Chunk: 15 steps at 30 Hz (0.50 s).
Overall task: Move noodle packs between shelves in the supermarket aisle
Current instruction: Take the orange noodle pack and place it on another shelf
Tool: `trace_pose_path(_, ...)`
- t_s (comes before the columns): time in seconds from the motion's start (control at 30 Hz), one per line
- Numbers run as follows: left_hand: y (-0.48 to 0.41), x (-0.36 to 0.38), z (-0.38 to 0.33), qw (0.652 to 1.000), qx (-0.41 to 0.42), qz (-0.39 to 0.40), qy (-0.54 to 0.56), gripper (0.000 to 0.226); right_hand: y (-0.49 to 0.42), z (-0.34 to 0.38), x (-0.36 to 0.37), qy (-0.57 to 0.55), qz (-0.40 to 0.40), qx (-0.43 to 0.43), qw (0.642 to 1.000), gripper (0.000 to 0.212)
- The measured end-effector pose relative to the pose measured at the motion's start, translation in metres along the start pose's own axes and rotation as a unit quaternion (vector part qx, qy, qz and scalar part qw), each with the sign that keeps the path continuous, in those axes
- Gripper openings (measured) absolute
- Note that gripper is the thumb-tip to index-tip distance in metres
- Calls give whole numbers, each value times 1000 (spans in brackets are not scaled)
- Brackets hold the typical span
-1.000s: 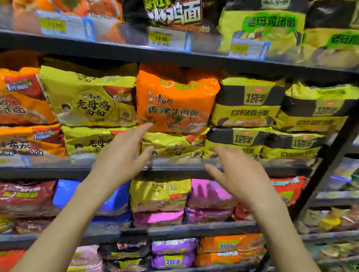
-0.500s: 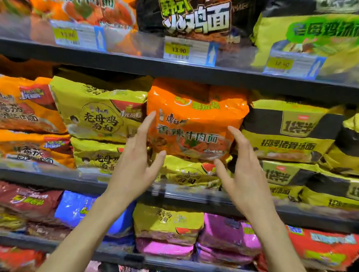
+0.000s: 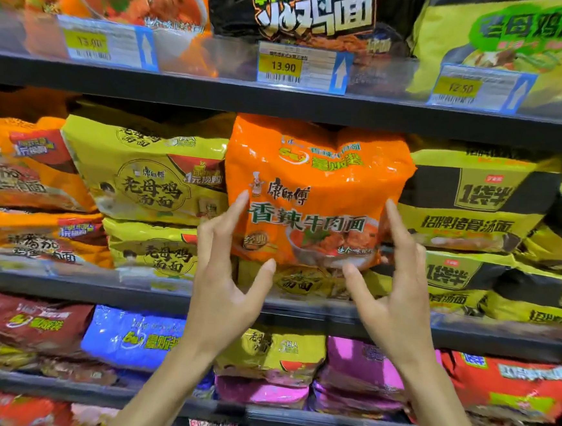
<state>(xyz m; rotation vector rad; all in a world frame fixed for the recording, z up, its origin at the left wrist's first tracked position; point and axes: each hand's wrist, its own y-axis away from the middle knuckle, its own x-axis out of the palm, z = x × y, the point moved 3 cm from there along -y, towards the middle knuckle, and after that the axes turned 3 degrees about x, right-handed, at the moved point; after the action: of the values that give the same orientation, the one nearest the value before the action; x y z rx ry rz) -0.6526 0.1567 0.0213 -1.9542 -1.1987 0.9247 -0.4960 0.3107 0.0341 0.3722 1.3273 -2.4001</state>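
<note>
Evidently readying a two-sided lift, left hand [image 3: 224, 275] and right hand [image 3: 398, 289] flank the orange pack [image 3: 315, 182], fingers straight, clasping nothing. It stands on a yellow pack [image 3: 301, 281] at the front edge of the shelf [image 3: 65, 291].

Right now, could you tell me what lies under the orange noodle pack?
A yellow plastic noodle pack lies under the orange plastic noodle pack; only its front strip shows, and the rest is covered.

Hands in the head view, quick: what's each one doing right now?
Left hand: open, at the left edge of the orange noodle pack, no grip yet.
Right hand: open, at its right edge.
</note>
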Motion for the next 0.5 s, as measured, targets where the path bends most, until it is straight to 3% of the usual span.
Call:
trace_pose_path(0.3, -18, 0, 11, 999, 13, 22, 19, 83, -8, -13, 4, -32, 51, 62, 996, 94)
trace_pose_path(0.5, -16, 3, 7, 998, 9, 25, 55, 88, -5, 8, 6, -70, 36, 25, 997, 101)
